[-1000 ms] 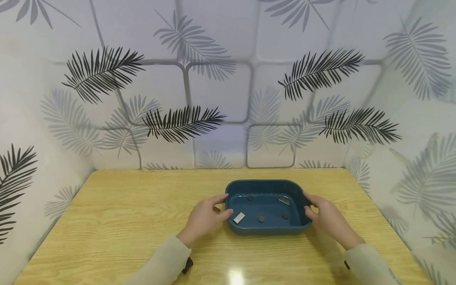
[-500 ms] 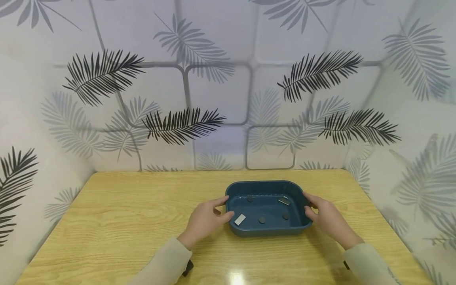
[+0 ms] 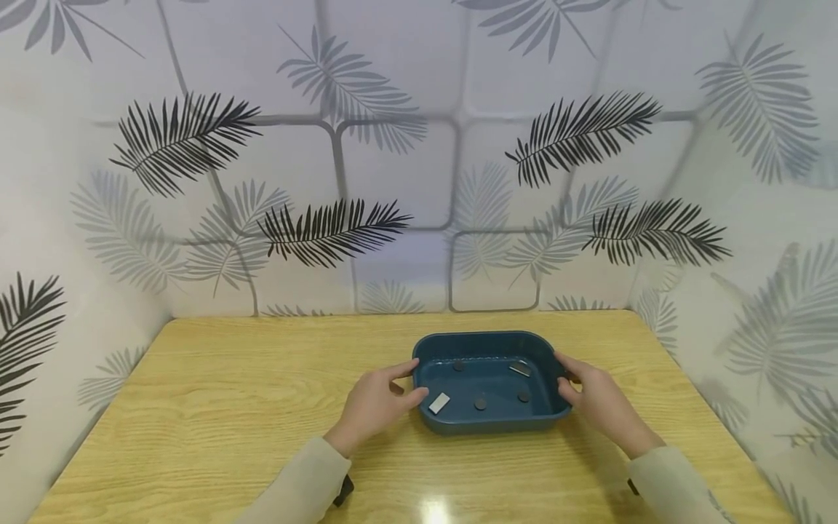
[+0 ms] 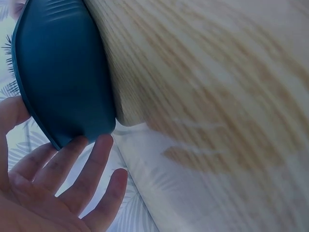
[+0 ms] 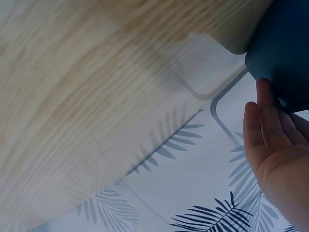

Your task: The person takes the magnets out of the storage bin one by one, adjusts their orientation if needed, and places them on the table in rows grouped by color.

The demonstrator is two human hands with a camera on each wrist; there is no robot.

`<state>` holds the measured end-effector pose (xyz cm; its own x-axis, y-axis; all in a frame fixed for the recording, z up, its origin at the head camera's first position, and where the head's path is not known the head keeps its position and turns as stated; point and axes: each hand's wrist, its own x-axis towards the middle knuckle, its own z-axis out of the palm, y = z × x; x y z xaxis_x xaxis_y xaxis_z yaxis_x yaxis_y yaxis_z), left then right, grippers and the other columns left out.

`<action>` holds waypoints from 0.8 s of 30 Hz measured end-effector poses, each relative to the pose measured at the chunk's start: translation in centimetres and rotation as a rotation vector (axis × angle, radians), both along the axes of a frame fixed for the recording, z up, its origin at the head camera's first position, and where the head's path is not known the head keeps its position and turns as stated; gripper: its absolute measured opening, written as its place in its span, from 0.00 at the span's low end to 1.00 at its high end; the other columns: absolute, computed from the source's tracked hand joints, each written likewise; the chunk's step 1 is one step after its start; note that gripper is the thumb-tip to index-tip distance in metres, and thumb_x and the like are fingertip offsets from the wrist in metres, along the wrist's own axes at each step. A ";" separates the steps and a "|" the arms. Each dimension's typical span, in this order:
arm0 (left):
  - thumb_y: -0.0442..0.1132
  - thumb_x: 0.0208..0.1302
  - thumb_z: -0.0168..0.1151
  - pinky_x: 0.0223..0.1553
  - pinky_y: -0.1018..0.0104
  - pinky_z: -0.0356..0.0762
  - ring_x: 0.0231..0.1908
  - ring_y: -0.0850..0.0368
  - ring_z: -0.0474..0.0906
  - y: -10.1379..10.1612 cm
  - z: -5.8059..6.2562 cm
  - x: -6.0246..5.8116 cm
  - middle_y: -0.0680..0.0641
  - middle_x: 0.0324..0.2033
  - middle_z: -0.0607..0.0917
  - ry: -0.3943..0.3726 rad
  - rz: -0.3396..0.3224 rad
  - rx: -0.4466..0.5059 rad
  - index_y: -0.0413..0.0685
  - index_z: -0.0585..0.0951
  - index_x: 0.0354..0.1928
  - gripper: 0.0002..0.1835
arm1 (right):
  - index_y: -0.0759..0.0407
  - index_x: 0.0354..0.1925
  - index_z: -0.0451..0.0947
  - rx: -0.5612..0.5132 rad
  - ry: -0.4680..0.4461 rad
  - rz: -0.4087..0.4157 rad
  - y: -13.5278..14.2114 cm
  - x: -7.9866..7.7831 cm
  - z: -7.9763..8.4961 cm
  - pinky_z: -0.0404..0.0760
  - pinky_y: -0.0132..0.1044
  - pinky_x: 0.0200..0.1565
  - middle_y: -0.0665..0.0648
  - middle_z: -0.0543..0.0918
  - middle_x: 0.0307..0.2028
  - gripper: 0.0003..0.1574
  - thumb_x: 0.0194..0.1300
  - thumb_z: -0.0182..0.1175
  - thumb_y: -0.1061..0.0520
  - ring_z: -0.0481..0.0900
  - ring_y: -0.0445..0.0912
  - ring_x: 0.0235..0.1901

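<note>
A dark blue rectangular tub (image 3: 491, 426) with rounded corners sits on the wooden table. My left hand (image 3: 369, 407) holds its left end, thumb at the rim; in the left wrist view several fingertips (image 4: 104, 141) lie against the outer wall. My right hand (image 3: 602, 404) holds the right end, with thumb and index finger at the rim and other fingers along the outside in the right wrist view. Inside the tub lie a small white rectangular piece (image 3: 439, 403), a shiny rectangular piece (image 3: 520, 369) and three dark round discs (image 3: 481, 403), all spread apart on its floor.
The light wooden table (image 3: 229, 407) extends left, right and in front of the tub. Leaf-patterned covering (image 3: 406, 167) rises behind the table and along both sides. A black item (image 3: 343, 490) shows beneath the left sleeve.
Both hands keep their places on the tub, and the pieces inside lie as before. The whole head view has shifted slightly.
</note>
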<state>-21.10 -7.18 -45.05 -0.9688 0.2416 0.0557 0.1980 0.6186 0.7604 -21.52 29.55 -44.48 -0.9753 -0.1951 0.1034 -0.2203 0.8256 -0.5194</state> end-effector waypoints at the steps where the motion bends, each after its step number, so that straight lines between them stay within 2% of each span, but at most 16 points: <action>1: 0.52 0.66 0.70 0.27 0.66 0.77 0.39 0.55 0.87 0.0 0.0 -0.1 0.44 0.54 0.89 -0.004 0.000 -0.002 0.52 0.78 0.69 0.31 | 0.71 0.73 0.65 0.000 -0.002 0.000 0.0 0.0 0.0 0.72 0.33 0.32 0.75 0.79 0.62 0.34 0.73 0.56 0.63 0.84 0.63 0.55; 8: 0.52 0.67 0.69 0.26 0.65 0.77 0.40 0.55 0.86 0.0 -0.1 -0.6 0.42 0.51 0.89 -0.010 -0.025 0.009 0.52 0.78 0.70 0.31 | 0.71 0.73 0.66 -0.003 -0.005 -0.012 -0.1 0.1 0.0 0.75 0.34 0.35 0.75 0.79 0.63 0.33 0.73 0.57 0.64 0.84 0.63 0.56; 10: 0.51 0.67 0.69 0.29 0.63 0.80 0.43 0.52 0.87 0.0 0.0 -0.7 0.42 0.56 0.88 -0.007 -0.024 0.002 0.52 0.78 0.70 0.31 | 0.72 0.73 0.66 -0.002 -0.005 -0.013 -0.1 0.1 0.0 0.75 0.34 0.35 0.75 0.79 0.63 0.33 0.73 0.57 0.64 0.84 0.63 0.56; 12: 0.50 0.67 0.70 0.37 0.56 0.85 0.51 0.47 0.86 0.1 0.1 -0.7 0.41 0.61 0.85 0.013 -0.020 -0.022 0.51 0.77 0.70 0.32 | 0.71 0.73 0.65 -0.001 -0.008 -0.012 -0.1 0.0 0.0 0.74 0.33 0.33 0.75 0.79 0.63 0.34 0.73 0.56 0.63 0.84 0.62 0.55; 14: 0.50 0.66 0.71 0.51 0.47 0.85 0.60 0.41 0.82 0.3 0.3 -0.7 0.41 0.66 0.80 0.053 -0.015 -0.069 0.51 0.77 0.71 0.33 | 0.71 0.73 0.65 -0.003 -0.013 -0.011 -0.1 0.1 0.0 0.72 0.33 0.31 0.75 0.79 0.63 0.34 0.73 0.56 0.63 0.85 0.60 0.53; 17: 0.48 0.63 0.74 0.64 0.35 0.75 0.67 0.36 0.75 0.6 0.9 -0.8 0.39 0.70 0.76 0.148 -0.018 -0.141 0.49 0.77 0.70 0.34 | 0.71 0.74 0.64 -0.007 -0.019 -0.010 -0.1 0.1 0.0 0.70 0.32 0.29 0.75 0.79 0.63 0.34 0.74 0.56 0.63 0.84 0.55 0.48; 20: 0.46 0.60 0.77 0.66 0.32 0.70 0.68 0.35 0.74 1.0 1.5 -1.0 0.39 0.69 0.76 0.233 -0.035 -0.193 0.50 0.78 0.69 0.35 | 0.71 0.74 0.64 -0.001 -0.018 -0.012 -0.1 0.1 0.0 0.69 0.32 0.27 0.75 0.80 0.61 0.34 0.73 0.56 0.63 0.81 0.49 0.41; 24: 0.44 0.57 0.79 0.68 0.33 0.68 0.67 0.36 0.74 1.5 2.1 -1.4 0.40 0.68 0.78 0.292 -0.074 -0.215 0.50 0.79 0.67 0.35 | 0.71 0.74 0.64 0.008 -0.020 -0.013 -0.1 0.1 0.0 0.68 0.32 0.26 0.74 0.81 0.60 0.34 0.74 0.55 0.63 0.75 0.45 0.33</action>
<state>-22.47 -5.65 -42.97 -0.8989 0.3471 0.2675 0.4379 0.7339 0.5192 -21.43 29.41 -44.44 -0.9796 -0.1833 0.0824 -0.1993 0.8327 -0.5166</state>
